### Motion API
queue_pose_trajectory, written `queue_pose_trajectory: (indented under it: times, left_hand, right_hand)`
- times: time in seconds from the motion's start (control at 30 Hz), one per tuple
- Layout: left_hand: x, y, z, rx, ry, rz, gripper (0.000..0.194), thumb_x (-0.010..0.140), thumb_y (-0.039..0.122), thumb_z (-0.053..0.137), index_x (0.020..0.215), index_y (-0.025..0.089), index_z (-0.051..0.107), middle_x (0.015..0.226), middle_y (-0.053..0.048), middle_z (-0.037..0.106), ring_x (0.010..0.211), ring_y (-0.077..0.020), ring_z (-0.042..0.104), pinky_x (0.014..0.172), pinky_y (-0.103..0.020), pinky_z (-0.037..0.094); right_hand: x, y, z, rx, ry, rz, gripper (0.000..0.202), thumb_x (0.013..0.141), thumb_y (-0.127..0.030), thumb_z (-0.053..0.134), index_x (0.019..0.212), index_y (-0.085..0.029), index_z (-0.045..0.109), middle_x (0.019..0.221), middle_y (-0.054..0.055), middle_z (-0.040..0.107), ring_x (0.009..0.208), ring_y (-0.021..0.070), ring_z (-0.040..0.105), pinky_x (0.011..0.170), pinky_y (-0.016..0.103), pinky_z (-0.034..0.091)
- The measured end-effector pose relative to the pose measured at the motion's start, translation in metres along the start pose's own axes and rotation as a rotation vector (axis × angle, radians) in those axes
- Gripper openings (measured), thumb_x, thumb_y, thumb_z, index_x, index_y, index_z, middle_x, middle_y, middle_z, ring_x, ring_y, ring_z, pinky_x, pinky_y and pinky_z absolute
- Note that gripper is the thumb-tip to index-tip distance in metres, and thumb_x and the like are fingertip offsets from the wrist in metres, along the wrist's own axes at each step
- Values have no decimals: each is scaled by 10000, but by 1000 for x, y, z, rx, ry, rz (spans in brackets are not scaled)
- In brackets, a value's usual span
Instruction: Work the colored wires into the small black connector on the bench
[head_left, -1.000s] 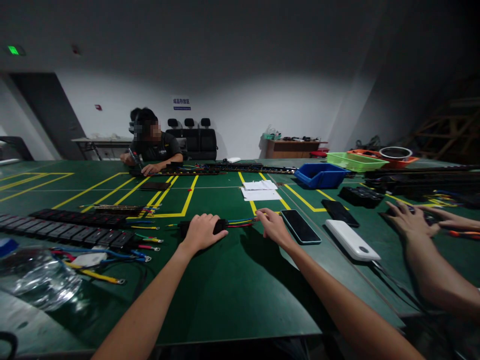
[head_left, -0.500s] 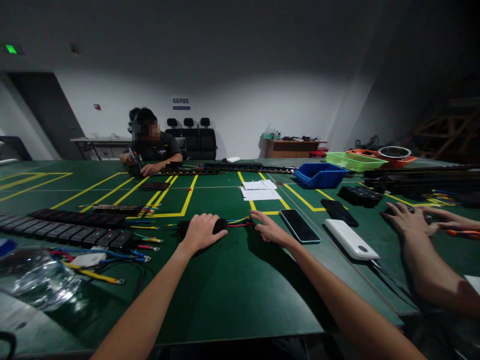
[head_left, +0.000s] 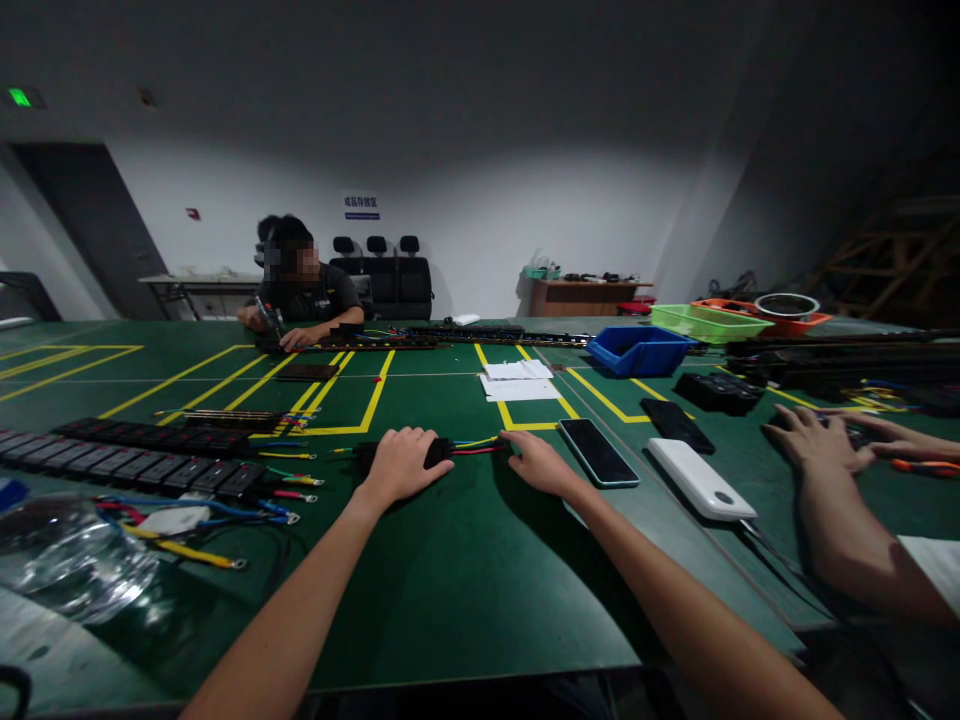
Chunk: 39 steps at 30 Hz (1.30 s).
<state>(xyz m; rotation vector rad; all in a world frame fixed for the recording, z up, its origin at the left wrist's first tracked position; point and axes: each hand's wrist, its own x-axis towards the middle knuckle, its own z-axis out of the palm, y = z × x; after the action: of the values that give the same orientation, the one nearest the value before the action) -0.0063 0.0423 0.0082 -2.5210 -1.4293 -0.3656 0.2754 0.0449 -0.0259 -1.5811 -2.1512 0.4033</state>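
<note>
A black block [head_left: 441, 453] with colored wires [head_left: 474, 446] coming out of its right end lies on the green table. My left hand [head_left: 405, 462] is closed over the block from above, covering most of it, and its thumb lies along the near side. A short yellow-green wire end [head_left: 343, 451] sticks out on the left. Blue, yellow-green and red wires run from the block toward my right hand [head_left: 538, 462]. Its fingers are curled around the far ends of these wires and hide them.
Rows of black blocks [head_left: 150, 465] with lugged cables [head_left: 199, 552] lie at left, behind clear plastic [head_left: 71, 560]. To my right are a phone [head_left: 598, 452], a white power bank [head_left: 699, 480] and a nearby person's hands [head_left: 821, 440]. A blue bin [head_left: 640, 352] stands farther back; another person [head_left: 311, 290] sits opposite.
My right hand's fingers have curled in at the wire ends, where they were more extended. My left hand stays on the block.
</note>
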Motion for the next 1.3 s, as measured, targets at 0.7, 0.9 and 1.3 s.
queue_pose_trajectory:
  times: [0.7, 0.9, 1.3]
  left_hand:
    - [0, 2, -2, 0, -18, -9, 568, 929, 688, 455, 1156, 207, 653, 1106, -123, 707, 1003, -290, 631, 830, -400, 426]
    - [0, 2, -2, 9, -3, -5, 559, 928, 685, 463, 1147, 208, 654, 1100, -115, 709, 997, -289, 632, 818, -395, 424]
    - [0, 3, -4, 6, -8, -9, 568, 929, 685, 465, 1144, 195, 656, 1097, -117, 709, 992, -289, 639, 808, -395, 424]
  right_hand:
    - [-5, -10, -9, -156, 17, 40, 337, 923, -187, 486, 1168, -219, 714, 1156, 84, 694, 1060, 226, 638, 846, 279, 446]
    - [-5, -7, -8, -145, 37, 47, 328, 899, -170, 507, 1171, -217, 685, 1121, 79, 704, 1025, 220, 637, 798, 279, 427]
    - [-5, -6, -8, -151, 30, 52, 247, 941, -245, 538, 1113, -228, 715, 1114, 64, 727, 1032, 221, 653, 795, 277, 423]
